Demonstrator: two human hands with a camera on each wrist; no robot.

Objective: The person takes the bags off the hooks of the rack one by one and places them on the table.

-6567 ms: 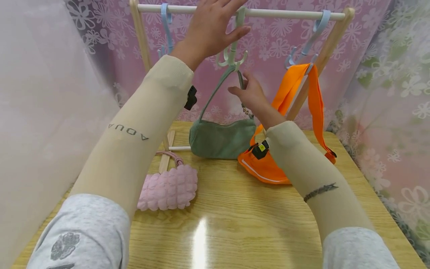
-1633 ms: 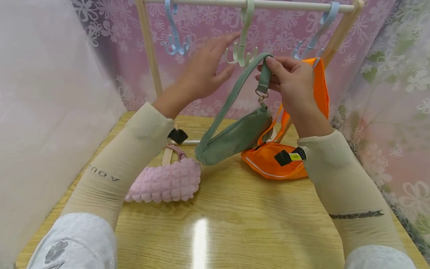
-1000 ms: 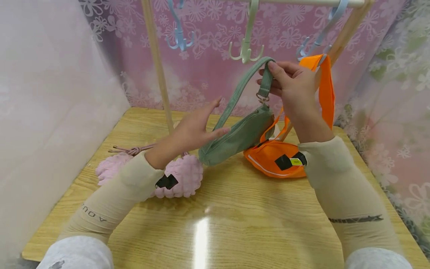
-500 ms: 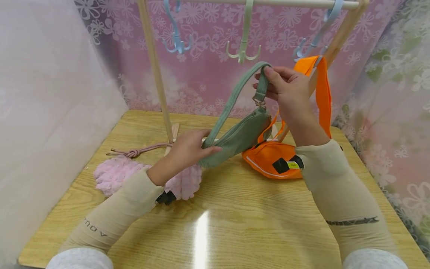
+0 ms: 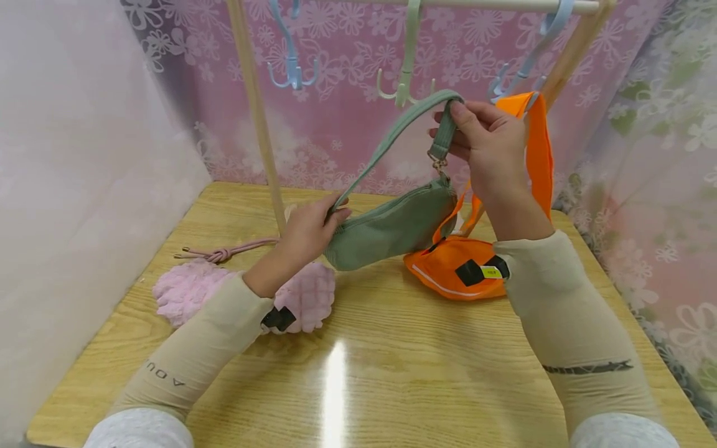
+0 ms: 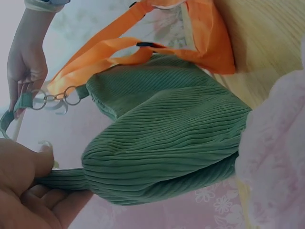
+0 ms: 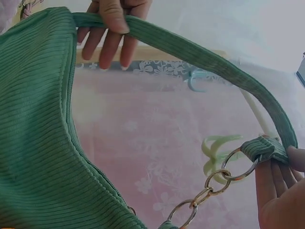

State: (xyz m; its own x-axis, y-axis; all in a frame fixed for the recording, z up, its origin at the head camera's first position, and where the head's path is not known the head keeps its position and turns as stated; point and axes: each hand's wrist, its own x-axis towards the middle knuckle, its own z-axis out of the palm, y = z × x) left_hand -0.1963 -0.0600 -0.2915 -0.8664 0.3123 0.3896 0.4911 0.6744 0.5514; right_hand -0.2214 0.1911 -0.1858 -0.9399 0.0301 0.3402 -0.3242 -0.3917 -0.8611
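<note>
A green corduroy handbag [image 5: 392, 227] hangs tilted between my two hands, its left end lower. My right hand [image 5: 495, 146] pinches the strap near its gold rings, just right of the pale green hook [image 5: 404, 84]. With thumb and fingers, my left hand [image 5: 308, 233] grips the strap's lower end by the bag's left corner; the left wrist view shows that strap [image 6: 62, 179] between thumb and fingers. In the right wrist view the strap [image 7: 205, 62] arches from one hand to the other, and the ring chain [image 7: 209, 185] dangles by the right hand.
An orange bag [image 5: 454, 267] hangs by its strap from the right blue hook [image 5: 515, 74], touching the table. Another blue hook [image 5: 293, 68] hangs at left on the rack's white rod [image 5: 476, 5]. A pink puffy bag [image 5: 308, 295] lies on the table [image 5: 392, 373], partly behind my left forearm.
Earlier the green bag hung at the middle hook; now it is off it, in my right hand. My left hand has come down from the hook and taken the strap's lower end.
</note>
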